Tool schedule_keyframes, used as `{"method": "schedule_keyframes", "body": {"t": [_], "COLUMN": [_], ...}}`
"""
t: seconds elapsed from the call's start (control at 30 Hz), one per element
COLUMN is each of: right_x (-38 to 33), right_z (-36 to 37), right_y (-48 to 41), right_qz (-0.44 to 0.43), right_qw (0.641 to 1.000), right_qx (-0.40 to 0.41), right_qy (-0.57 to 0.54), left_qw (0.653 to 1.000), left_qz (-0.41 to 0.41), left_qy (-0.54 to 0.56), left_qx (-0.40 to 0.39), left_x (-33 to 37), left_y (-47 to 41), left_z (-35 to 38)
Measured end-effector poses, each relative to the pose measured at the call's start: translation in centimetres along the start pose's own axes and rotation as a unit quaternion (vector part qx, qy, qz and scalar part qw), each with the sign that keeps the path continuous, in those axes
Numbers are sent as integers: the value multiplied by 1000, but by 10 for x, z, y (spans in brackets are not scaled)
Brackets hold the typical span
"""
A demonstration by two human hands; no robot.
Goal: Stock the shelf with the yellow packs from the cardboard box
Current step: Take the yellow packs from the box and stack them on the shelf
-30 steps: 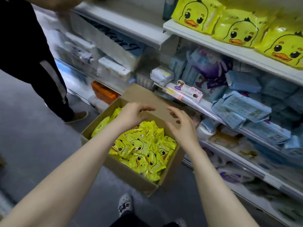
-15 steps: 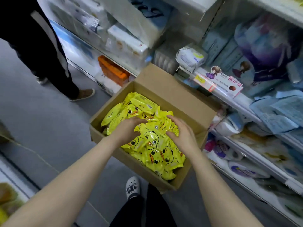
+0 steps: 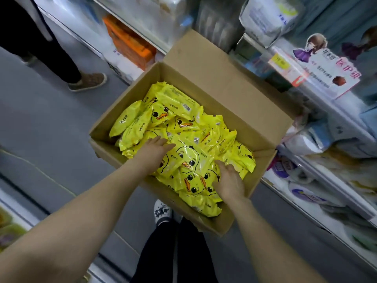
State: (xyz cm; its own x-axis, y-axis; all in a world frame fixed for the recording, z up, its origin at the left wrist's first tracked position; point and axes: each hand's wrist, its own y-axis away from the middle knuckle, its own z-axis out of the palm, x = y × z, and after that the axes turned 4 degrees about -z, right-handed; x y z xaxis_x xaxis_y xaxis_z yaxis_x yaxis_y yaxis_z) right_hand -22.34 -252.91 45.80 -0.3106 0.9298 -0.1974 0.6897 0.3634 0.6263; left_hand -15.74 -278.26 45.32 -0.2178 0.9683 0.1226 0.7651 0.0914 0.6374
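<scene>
An open cardboard box (image 3: pixel 263 168) stands on the floor in front of the shelves, filled with several yellow packs (image 3: pixel 177 107) printed with a duck face. Both my hands are inside it. My left hand (image 3: pixel 155 152) lies with straight fingers on the left edge of one duck pack (image 3: pixel 190 158) near the top of the heap. At that pack's right side my right hand (image 3: pixel 228 178) has its fingers curled down into the packs, gripping its edge. The fingertips are hidden among the packs.
Shelves (image 3: pixel 336 111) with blue, white and purple packages run along the right, close behind the box. Orange boxes (image 3: pixel 130 43) sit low at the back. Another person's leg and brown shoe (image 3: pixel 87 81) stand on the grey floor at left. My own shoe (image 3: pixel 162 211) is just below the box.
The view dropped from the upper shelf to the box. Both hands went down from above the box into the packs and spread apart to either side of one duck pack.
</scene>
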Motion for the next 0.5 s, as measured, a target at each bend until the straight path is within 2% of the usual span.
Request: {"method": "schedule_keyframes", "body": {"t": [0.13, 0.37, 0.5], "right_x": [-1, -7, -6], "right_z": [21, 48, 44], "right_y": [0, 7, 7], "right_qz": [16, 45, 61], "right_qw": [1000, 997, 997], "right_qx": [13, 48, 53], "right_qy": [4, 34, -16], "left_qw": [998, 988, 985], "left_qz": [-25, -69, -88], "left_qy": [-55, -133, -136], "left_qx": [-20, 35, 57], "left_x": [-3, 0, 4], "left_y": [-11, -12, -8], "left_z": [8, 13, 10]}}
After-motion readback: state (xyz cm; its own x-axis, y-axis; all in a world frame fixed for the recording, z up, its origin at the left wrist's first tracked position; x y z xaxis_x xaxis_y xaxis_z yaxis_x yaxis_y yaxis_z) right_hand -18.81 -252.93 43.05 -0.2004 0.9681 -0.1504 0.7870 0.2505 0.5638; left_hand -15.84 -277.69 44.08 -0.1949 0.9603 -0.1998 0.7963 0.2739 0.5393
